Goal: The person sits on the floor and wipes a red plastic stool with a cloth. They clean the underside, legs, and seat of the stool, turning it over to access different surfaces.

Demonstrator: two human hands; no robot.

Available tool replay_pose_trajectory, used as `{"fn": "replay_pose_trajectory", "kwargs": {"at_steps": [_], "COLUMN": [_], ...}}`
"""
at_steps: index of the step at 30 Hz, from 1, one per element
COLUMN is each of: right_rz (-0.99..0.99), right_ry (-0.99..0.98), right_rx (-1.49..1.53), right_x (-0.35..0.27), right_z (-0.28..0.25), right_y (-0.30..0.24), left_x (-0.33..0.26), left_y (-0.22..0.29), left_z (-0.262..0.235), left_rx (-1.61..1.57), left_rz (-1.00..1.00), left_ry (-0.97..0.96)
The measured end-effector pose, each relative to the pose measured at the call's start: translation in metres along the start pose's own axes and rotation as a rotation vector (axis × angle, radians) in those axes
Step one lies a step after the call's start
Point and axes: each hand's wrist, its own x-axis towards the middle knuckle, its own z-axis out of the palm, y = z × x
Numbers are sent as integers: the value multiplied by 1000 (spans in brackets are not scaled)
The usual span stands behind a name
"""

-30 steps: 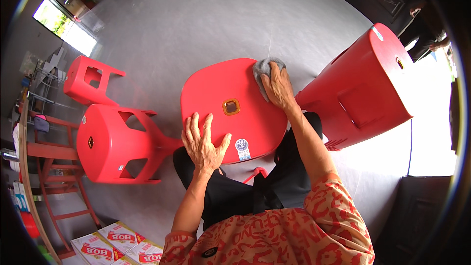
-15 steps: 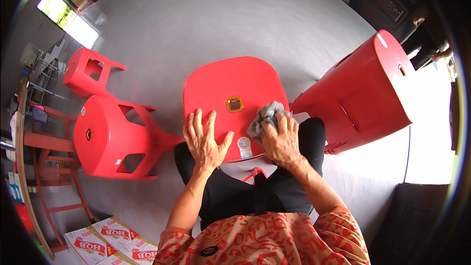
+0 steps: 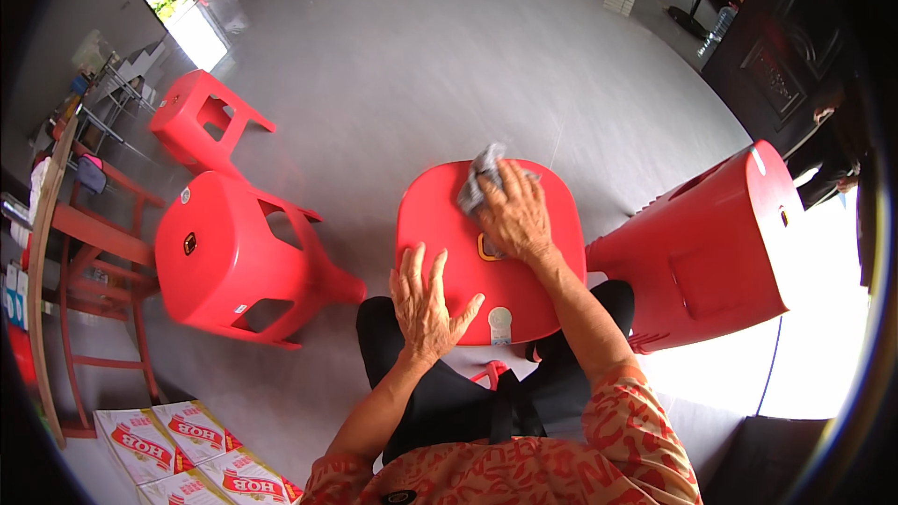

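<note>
In front of me stands a red plastic stool (image 3: 440, 196), its rounded square seat facing up between my knees. My right hand (image 3: 516, 213) presses a crumpled grey cloth (image 3: 483, 178) onto the far part of the seat. That hand and wrist partly cover the yellow-rimmed hole (image 3: 488, 248) in the middle. Flat on the near left part of the seat lies my left hand (image 3: 426, 309), fingers spread and holding nothing. A round pale sticker (image 3: 500, 323) shows near the seat's front edge.
On the right stands a tall stack of red stools (image 3: 706, 252). Two more red stools (image 3: 210, 252) (image 3: 201, 122) stand at the left. Beyond them are a wooden table edge (image 3: 42, 271) and red-brown chair (image 3: 108, 318). Printed cartons (image 3: 192, 454) lie at lower left; a person (image 3: 832, 150) is at far right.
My right hand has slid the cloth from the seat's near right side to its far edge. The left hand stays on the near left part. The whole view has shifted.
</note>
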Motion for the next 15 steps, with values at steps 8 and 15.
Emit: {"fn": "replay_pose_trajectory", "kwargs": {"at_steps": [8, 15], "right_rz": [-369, -106], "right_ry": [-152, -68], "right_rx": [243, 128], "right_x": [-22, 21], "right_z": [-4, 17], "right_y": [-49, -31], "left_x": [-3, -4], "left_y": [-5, -1], "left_z": [0, -4], "left_rx": [-82, -97], "left_rz": [9, -20], "left_ry": [122, 76]}}
